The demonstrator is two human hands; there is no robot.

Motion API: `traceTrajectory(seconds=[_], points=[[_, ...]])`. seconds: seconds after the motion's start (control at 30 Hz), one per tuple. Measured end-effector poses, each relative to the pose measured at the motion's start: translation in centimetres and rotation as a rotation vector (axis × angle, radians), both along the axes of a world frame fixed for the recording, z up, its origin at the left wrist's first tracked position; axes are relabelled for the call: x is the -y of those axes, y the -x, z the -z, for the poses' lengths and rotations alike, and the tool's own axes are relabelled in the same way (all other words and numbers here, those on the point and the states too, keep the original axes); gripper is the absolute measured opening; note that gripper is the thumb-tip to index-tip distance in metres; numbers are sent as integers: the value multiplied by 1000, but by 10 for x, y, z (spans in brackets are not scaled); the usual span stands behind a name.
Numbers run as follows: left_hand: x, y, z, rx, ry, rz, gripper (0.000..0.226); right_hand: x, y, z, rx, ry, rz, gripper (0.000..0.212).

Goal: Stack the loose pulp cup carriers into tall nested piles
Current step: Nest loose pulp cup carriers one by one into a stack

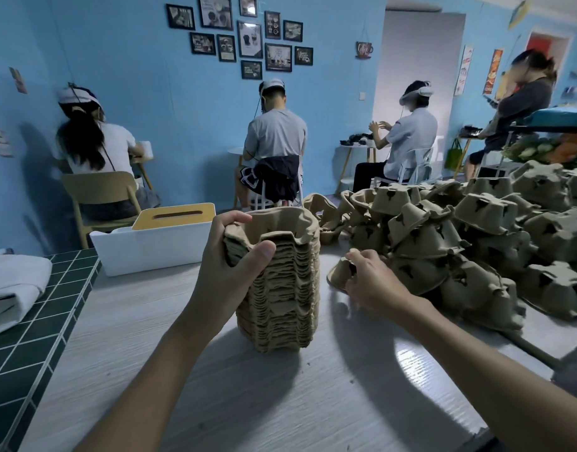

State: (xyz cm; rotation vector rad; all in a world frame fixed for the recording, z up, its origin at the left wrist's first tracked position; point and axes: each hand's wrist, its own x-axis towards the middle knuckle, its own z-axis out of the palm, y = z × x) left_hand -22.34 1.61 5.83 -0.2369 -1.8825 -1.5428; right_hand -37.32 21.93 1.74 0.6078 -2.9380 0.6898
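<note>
**Two hands at the pulp carriers**

The pale wood-grain table (215,386) lay closest, with both bare forearms reaching out across it. The left hand (228,265) gripped the top of the nested pile (280,305), with its fingers curled over the far rim and its thumb pressed on the near edge. The pile stood upright on the table, mid-frame. Just to its right, the right hand (368,282) had its fingers curled round the loose carrier (337,272), which lay upside down and tilted at the near edge of the heap of carriers (476,239). That heap covered the table's right side, most of it bottom-up.

Behind the pile sat a white box (143,249) with a slotted yellow lid (174,216); its contents could not be seen. A folded white towel (13,282) rested on the green tiled counter (36,337) at left.
</note>
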Motion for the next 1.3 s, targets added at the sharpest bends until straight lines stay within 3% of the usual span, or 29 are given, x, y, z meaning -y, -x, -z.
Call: traceTrajectory(seconds=[0.13, 0.43, 0.6, 0.7, 0.8, 0.87, 0.93, 1.03, 1.13, 1.3], points=[[0, -1, 0, 3, -10, -1, 54, -2, 4, 0, 46, 53, 48, 60], [0, -2, 0, 10, -38, 13, 56, 2, -1, -3, -35, -18, -131, 34], [-1, -2, 0, 10, -41, 23, 58, 4, -7, -5, -107, 222, -49, 42], [-1, -2, -1, 7, -46, 8, 55, 5, -11, -9, 79, 545, 5, 20], [-2, -2, -1, 8, -53, 15, 54, 5, -15, -17, 454, 829, 59, 19], [-3, -2, -2, 5, -66, 24, 55, 3, -18, -19, 583, 867, 102, 21], [-3, -3, -2, 2, -75, 29, 55, 0, -20, -17, 595, 779, 129, 25], [-4, -3, -2, 1, -71, 32, 55, -5, -19, -10, 490, 689, 167, 35], [-4, -3, -2, -1, -76, 32, 55, -12, -18, -5, 124, 454, 199, 26], [-4, -4, -2, 5, -82, 35, 55, -22, -29, 1, -293, 214, -209, 78]])
